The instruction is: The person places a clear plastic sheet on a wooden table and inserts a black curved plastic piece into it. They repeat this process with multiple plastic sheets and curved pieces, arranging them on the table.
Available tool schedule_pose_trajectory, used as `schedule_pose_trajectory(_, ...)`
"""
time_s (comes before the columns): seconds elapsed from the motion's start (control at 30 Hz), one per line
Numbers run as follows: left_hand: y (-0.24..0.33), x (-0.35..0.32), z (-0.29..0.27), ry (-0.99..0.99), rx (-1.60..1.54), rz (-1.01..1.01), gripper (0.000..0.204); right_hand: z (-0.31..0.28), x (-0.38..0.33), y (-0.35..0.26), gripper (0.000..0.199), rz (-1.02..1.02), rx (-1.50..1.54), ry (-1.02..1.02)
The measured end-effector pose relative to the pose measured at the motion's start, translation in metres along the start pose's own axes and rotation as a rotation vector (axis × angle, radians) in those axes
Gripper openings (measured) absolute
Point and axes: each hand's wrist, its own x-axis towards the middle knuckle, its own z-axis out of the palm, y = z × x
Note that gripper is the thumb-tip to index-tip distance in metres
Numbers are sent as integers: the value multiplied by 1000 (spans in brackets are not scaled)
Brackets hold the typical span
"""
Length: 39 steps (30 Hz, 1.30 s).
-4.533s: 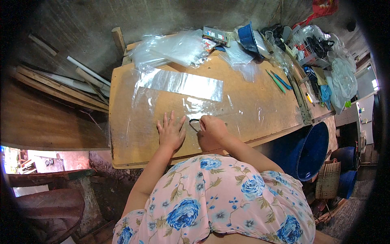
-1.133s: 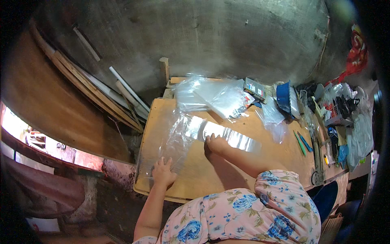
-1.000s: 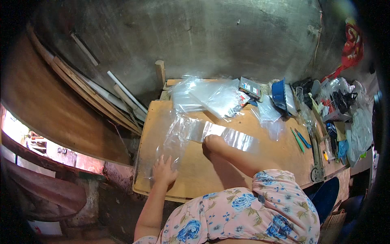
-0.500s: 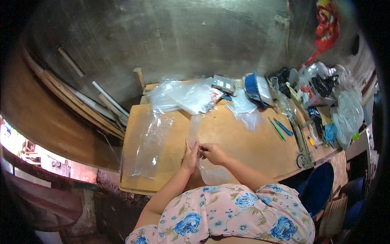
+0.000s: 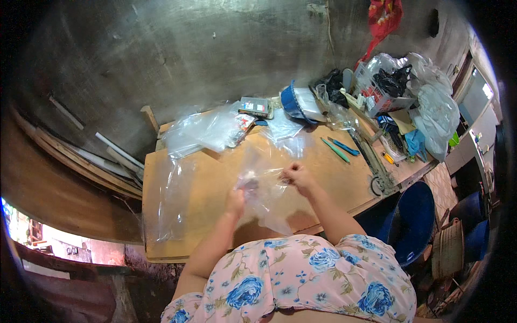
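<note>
A clear plastic bag is stretched out between my hands above the wooden table. With bent fingers, my right hand pinches its right edge. My left hand grips the other side; its fingers are blurred and partly covered by the film. Flat on the table to the left lies another clear plastic bag. Beyond my hands, a pile of clear plastic bags rests along the table's far edge.
The wooden table meets a grey wall. At its far side are a grey box and a blue basin. Green tweezers and a blue tool lie right, near a metal bar. A blue tub stands right.
My hands have moved apart, the right one going right and up, and the bag between them has spread from a narrow strip. The whole view has shifted to the right.
</note>
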Motion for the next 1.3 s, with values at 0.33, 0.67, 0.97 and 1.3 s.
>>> schedule_pose_trajectory(0.33, 43, 93, -133, 739, 302, 2, 50, -118, -20, -39, 14, -282, -21, 553)
schedule_pose_trajectory(0.67, 40, 61, 37, -2, 653, 295, 87, -38, -58, -76, 12, -313, 138, 345)
schedule_pose_trajectory(0.97, 26, -8, 97, -277, 600, 42, 62, 7, -62, -50, 14, -440, 249, 365)
schedule_pose_trajectory(1.3, -13, 51, 8, 149, 924, 149, 20, -38, -32, 10, 11, -2, 220, 657)
